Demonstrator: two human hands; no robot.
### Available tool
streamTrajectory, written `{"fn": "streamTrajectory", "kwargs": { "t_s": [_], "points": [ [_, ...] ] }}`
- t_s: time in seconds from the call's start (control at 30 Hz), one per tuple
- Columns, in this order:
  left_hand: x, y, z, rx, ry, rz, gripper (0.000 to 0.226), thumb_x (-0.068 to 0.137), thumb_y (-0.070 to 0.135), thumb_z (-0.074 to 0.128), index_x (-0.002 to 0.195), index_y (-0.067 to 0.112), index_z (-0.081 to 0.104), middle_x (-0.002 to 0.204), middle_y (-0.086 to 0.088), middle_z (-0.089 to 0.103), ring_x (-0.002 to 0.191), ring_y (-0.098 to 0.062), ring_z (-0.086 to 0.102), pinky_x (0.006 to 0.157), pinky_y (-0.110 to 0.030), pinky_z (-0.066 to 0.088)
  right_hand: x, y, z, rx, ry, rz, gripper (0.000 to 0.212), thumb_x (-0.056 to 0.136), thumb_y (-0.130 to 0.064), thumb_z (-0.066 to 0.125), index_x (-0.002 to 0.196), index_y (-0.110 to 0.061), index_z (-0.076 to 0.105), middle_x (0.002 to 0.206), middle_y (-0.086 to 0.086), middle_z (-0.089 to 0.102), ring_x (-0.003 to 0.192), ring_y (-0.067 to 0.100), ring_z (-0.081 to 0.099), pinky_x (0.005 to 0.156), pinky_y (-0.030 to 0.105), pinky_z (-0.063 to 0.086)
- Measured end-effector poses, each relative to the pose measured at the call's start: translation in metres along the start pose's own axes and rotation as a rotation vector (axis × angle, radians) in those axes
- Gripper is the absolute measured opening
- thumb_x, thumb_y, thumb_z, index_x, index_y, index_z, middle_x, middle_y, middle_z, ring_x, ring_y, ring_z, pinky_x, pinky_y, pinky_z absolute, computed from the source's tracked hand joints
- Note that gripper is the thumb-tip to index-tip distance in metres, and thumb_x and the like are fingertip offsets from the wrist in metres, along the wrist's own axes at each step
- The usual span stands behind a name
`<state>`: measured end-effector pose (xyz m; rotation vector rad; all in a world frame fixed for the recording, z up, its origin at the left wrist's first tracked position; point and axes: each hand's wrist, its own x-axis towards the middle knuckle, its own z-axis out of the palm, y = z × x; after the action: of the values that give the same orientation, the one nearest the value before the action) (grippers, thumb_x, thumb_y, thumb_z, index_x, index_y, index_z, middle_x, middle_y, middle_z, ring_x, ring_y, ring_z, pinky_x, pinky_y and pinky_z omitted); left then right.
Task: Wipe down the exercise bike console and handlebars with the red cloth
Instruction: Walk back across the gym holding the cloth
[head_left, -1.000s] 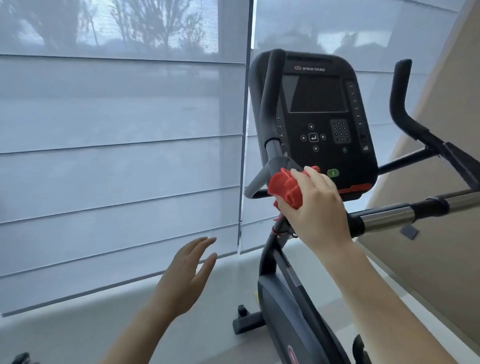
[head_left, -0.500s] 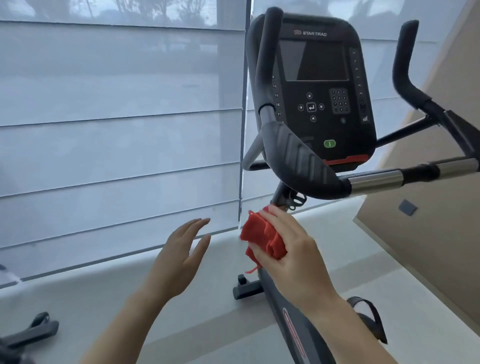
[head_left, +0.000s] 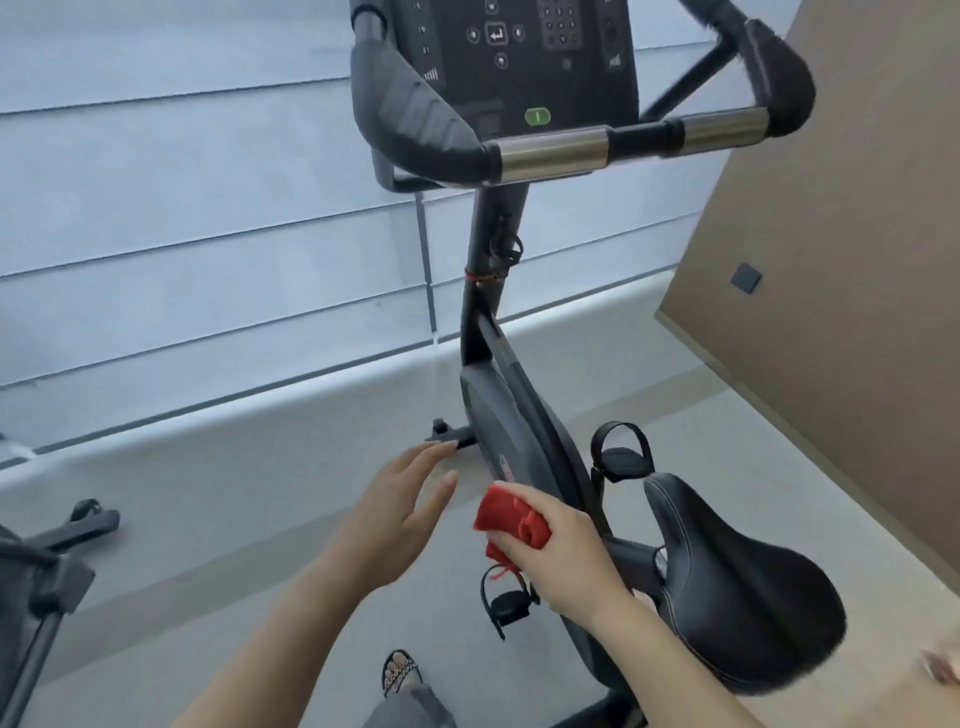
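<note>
My right hand (head_left: 566, 558) grips the bunched red cloth (head_left: 509, 522) low down, in front of the bike's frame and left of the black saddle (head_left: 737, 582). It is well below the handlebars (head_left: 550, 150) and touches no part of them. My left hand (head_left: 400, 519) hovers beside the cloth with fingers straight, holding nothing. The black console (head_left: 524, 57) is at the top edge, only its lower half with buttons in view. The left padded grip (head_left: 415, 114) curves down to a chrome bar section.
The bike's pedals (head_left: 621, 460) with straps flank the frame. Another machine's black base (head_left: 47, 561) stands at the far left. A blind-covered window fills the back, a brown wall (head_left: 841, 291) rises on the right. My sandalled foot (head_left: 400, 670) stands on the grey floor.
My right hand left the handlebar with the cloth and dropped to saddle height. The view tilted down, so the console slid to the top edge. My left hand stayed open beside it.
</note>
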<state>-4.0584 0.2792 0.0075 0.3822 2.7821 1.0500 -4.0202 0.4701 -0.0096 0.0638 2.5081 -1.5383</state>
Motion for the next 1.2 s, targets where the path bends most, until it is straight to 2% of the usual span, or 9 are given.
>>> {"fn": "streamTrajectory", "kwargs": {
  "t_s": [0.1,0.17,0.33,0.47,0.53,0.67,0.87,1.07,1.2],
  "points": [
    [-0.036,0.030,0.043,0.000,-0.055,-0.021,0.062,0.090,0.062,0.023,0.141,0.030,0.037,0.146,0.009,0.039,0.134,-0.007,0.033,0.107,-0.020,0.022,-0.044,0.033,-0.022,-0.018,-0.012,0.013,0.040,0.080,-0.024,0.072,0.115,-0.038,0.060,0.102,-0.023,0.059,0.092,-0.019,0.053,0.078,0.003,0.042],
    [-0.059,0.045,0.069,0.015,-0.105,-0.032,0.058,0.092,0.058,0.026,0.141,0.029,0.037,0.146,0.010,0.038,0.134,-0.006,0.033,0.104,-0.017,0.021,-0.069,0.053,-0.032,-0.017,0.014,0.028,0.040,0.080,-0.023,0.072,0.116,-0.036,0.060,0.100,-0.027,0.056,0.090,-0.021,0.051,0.074,-0.001,0.038],
    [-0.105,0.065,0.101,0.091,-0.126,-0.103,0.048,0.096,0.047,0.032,0.141,0.032,0.036,0.146,0.012,0.037,0.133,-0.007,0.034,0.107,-0.024,0.027,-0.108,0.079,-0.035,-0.016,-0.051,0.059,0.050,0.081,-0.036,0.070,0.127,-0.042,0.050,0.120,-0.018,0.058,0.109,0.004,0.055,0.096,0.027,0.047],
    [-0.150,0.061,0.096,0.103,-0.015,-0.200,0.047,0.096,0.047,0.032,0.141,0.031,0.038,0.146,0.012,0.038,0.134,-0.008,0.034,0.108,-0.027,0.029,-0.122,0.068,-0.015,-0.075,-0.194,-0.020,0.051,0.082,-0.039,0.067,0.129,-0.043,0.048,0.122,-0.013,0.058,0.111,0.008,0.054,0.097,0.032,0.047],
    [-0.180,0.051,0.089,0.100,0.041,-0.284,0.047,0.097,0.047,0.031,0.141,0.031,0.038,0.146,0.012,0.038,0.134,-0.007,0.033,0.108,-0.028,0.030,-0.127,0.057,0.004,-0.098,-0.277,-0.058,0.048,0.083,-0.038,0.067,0.127,-0.041,0.049,0.120,-0.015,0.056,0.111,0.008,0.052,0.097,0.030,0.046],
    [-0.249,0.030,0.075,0.082,0.181,-0.466,0.046,0.097,0.046,0.033,0.140,0.030,0.039,0.145,0.011,0.039,0.133,-0.008,0.034,0.105,-0.027,0.031,-0.145,0.029,0.052,-0.169,-0.452,-0.167,0.047,0.085,-0.031,0.067,0.128,-0.034,0.050,0.108,-0.023,0.050,0.101,-0.001,0.047,0.087,0.013,0.038],
    [-0.373,-0.004,0.069,0.076,0.362,-0.724,0.045,0.097,0.046,0.033,0.139,0.029,0.040,0.141,0.010,0.043,0.130,-0.009,0.038,0.104,-0.031,0.036,-0.202,-0.004,0.141,-0.311,-0.690,-0.332,0.048,0.083,-0.033,0.068,0.128,-0.032,0.052,0.120,-0.013,0.058,0.108,0.006,0.053,0.091,0.021,0.042],
    [-0.537,-0.028,0.077,0.024,0.495,-0.959,0.046,0.098,0.045,0.032,0.139,0.026,0.040,0.143,0.008,0.042,0.130,-0.013,0.038,0.105,-0.031,0.032,-0.308,-0.030,0.248,-0.403,-0.903,-0.465,0.045,0.084,-0.029,0.068,0.126,-0.029,0.053,0.111,-0.016,0.055,0.097,0.002,0.050,0.072,0.003,0.036],
    [-0.652,-0.036,0.082,-0.050,0.658,-1.148,0.047,0.098,0.045,0.032,0.140,0.026,0.040,0.146,0.006,0.040,0.133,-0.015,0.037,0.108,-0.035,0.032,-0.395,-0.041,0.323,-0.467,-1.103,-0.589,0.043,0.083,-0.028,0.069,0.124,-0.029,0.055,0.110,-0.014,0.057,0.098,0.007,0.054,0.086,0.021,0.044]
  ]
}}
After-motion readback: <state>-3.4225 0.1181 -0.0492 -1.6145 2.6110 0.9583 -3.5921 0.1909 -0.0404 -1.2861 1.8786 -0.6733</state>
